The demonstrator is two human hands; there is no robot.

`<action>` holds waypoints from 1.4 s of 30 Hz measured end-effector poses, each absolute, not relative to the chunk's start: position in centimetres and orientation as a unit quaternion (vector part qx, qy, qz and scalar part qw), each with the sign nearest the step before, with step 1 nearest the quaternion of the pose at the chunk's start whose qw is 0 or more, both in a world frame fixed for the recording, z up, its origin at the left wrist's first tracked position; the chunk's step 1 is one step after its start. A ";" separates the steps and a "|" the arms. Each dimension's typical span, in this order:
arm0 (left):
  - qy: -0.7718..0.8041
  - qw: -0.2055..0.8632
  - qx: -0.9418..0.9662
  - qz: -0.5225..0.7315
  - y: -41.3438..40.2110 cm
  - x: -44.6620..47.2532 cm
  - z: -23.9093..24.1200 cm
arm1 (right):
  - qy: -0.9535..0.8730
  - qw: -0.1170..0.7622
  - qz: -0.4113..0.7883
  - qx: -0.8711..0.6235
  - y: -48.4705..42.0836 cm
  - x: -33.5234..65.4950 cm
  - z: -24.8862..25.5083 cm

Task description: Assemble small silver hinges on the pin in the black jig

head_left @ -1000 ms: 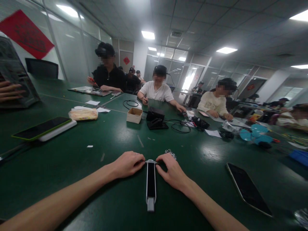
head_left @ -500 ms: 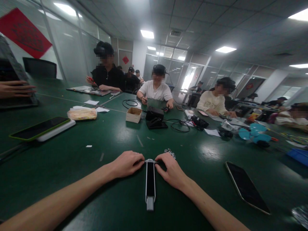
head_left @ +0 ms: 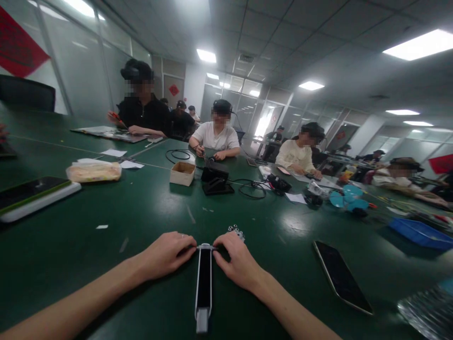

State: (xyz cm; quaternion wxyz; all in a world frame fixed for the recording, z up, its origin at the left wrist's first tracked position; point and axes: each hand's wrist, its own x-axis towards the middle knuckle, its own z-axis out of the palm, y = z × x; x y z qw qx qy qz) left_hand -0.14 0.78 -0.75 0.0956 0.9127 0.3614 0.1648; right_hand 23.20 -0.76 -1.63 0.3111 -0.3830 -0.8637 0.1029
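A long, narrow black piece with a silver-white frame (head_left: 204,278) lies lengthwise in front of me on the green table. Its near end carries a grey tab; its exact kind is unclear. My left hand (head_left: 173,252) pinches a thin metal stub at the left of its far end. On the opposite side, my right hand (head_left: 235,259) is closed at a matching stub, thumb and fingers together. Small shiny metal parts (head_left: 236,232) sit just beyond my right knuckles, partly hidden.
A phone (head_left: 341,276) and a clear plastic item (head_left: 426,309) lie to the right. Farther off are a cardboard box (head_left: 182,174), a black stand (head_left: 216,177), a wrapped packet (head_left: 94,172), a blue tray (head_left: 421,232) and blue fan blades (head_left: 348,198). Several people sit around the table.
My view has turned a little to the right, so the scene sits farther left. Both hands keep their hold at the far end of the black-and-silver piece.
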 end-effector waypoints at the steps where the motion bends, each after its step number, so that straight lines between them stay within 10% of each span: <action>1: 0.363 0.101 0.911 0.165 0.8 -0.1 -0.7 | -0.864 0.309 0.103 -0.384 -0.7 23.2 -1.6; 42: 0.371 0.124 0.910 0.141 1.0 -0.3 -0.5 | -0.776 0.217 -0.035 -0.592 1.1 26.5 -1.3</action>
